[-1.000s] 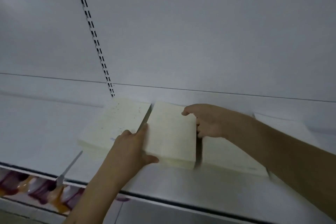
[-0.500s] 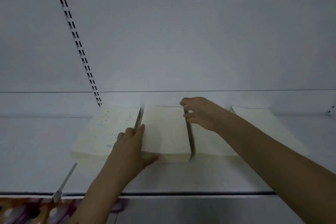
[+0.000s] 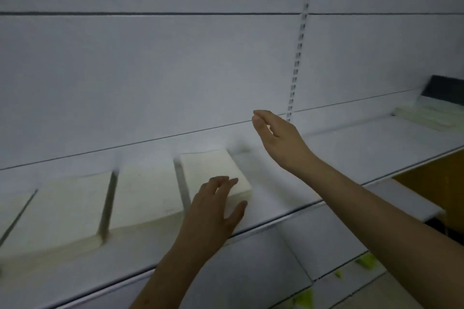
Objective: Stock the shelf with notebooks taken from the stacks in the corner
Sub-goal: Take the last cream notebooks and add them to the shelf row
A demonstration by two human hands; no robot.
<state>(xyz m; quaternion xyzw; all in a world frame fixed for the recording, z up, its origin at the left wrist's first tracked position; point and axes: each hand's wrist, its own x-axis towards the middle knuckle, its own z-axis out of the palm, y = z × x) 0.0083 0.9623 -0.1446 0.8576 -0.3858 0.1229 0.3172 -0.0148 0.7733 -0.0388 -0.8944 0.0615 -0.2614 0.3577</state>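
Head view: white shelf (image 3: pixel 288 198) holds a row of cream notebook stacks lying flat, long axes running front to back, narrow gaps between them. Rightmost stack (image 3: pixel 213 175) in the row is the one nearest both hands.

Left hand (image 3: pixel 213 211): fingers loose and spread, holding nothing, over the front right corner of that stack; can't tell if it touches, frame is blurred. Right hand (image 3: pixel 278 140): raised above the shelf, fingers relaxed and slightly apart, empty, up and to the right of the same stack, clear of it.

Far-right stacks (image 3: pixel 431 114) sit on the shelf's far end, near the corner, well apart from both hands. Likely the supply.

Key relation: bare shelf lies right of the placed row, between it and the corner supply. Supply is off to the right, so the right hand is nearer. My read: one placement is done, next is a reach right for more notebooks, then set them flat just beside the rightmost stack, same axis.

Slotted upright (image 3: pixel 298 47) runs up the back panel behind the right hand.
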